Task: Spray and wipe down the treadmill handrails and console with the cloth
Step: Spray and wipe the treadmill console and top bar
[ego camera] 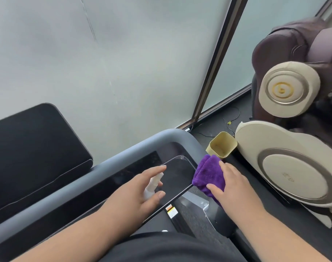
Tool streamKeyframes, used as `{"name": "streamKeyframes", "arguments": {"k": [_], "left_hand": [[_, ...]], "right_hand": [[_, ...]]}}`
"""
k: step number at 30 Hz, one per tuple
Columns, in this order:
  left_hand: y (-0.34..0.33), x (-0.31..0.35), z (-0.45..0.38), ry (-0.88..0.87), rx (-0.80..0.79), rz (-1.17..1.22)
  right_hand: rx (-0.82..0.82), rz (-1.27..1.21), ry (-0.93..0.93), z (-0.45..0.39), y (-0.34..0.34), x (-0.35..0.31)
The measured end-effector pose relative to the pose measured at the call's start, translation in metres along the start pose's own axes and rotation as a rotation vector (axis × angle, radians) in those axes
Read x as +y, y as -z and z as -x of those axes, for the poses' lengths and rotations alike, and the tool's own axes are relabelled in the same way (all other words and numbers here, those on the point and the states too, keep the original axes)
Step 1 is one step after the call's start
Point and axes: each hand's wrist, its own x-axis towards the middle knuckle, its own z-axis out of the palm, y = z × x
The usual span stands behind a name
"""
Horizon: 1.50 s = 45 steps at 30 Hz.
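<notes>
The treadmill's grey handrail (108,163) curves around a glossy black console (131,171) in the lower middle of the view. A dark rounded screen panel (178,176) lies tilted over the console. My left hand (142,188) grips a small white spray bottle (153,183), its nozzle aimed toward the panel, the index finger raised over the top. My right hand (231,184) presses a folded purple cloth (208,173) onto the right end of the rail, beside the panel's edge.
A yellow plastic cup (221,145) stands just beyond the cloth. A beige and brown massage chair (291,167) fills the right side. A black monitor-like panel (33,148) sits at the left. Frosted glass with a dark frame (214,59) is ahead.
</notes>
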Motion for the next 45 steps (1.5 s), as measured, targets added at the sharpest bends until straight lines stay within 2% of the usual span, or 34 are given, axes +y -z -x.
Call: {"name": "streamKeyframes", "arguments": {"k": [4,8,13,16,22,26,30,40,42,45], "left_hand": [[0.004,-0.003,-0.008,-0.008,-0.026,-0.004],[0.002,-0.001,-0.017,-0.023,-0.042,-0.027],[-0.007,0.011,-0.029,-0.084,-0.058,-0.070],[-0.013,0.021,-0.032,-0.115,-0.060,-0.093],[-0.024,0.034,-0.038,-0.140,-0.092,-0.107],[-0.028,0.032,-0.041,-0.139,-0.097,-0.118],[-0.025,0.027,-0.037,-0.127,-0.063,-0.123],[-0.011,0.015,-0.002,-0.054,0.033,-0.129],[-0.008,0.009,0.009,-0.022,0.069,-0.115],[-0.004,0.000,0.028,0.030,0.131,-0.091]], "right_hand": [[0.020,0.094,-0.066,0.021,-0.009,0.019],[0.047,0.408,-0.064,0.014,-0.020,0.004],[0.094,0.284,0.050,-0.046,-0.018,-0.038],[0.054,0.286,0.075,-0.067,-0.018,-0.054],[-0.003,0.199,0.082,-0.027,-0.013,-0.010],[0.052,0.266,0.044,0.020,-0.021,0.028],[0.057,0.323,0.043,0.014,-0.023,0.023],[0.031,0.308,0.231,-0.098,-0.016,-0.067],[0.016,0.315,0.325,-0.116,-0.012,-0.077],[-0.048,0.402,0.588,-0.140,-0.002,-0.095]]}}
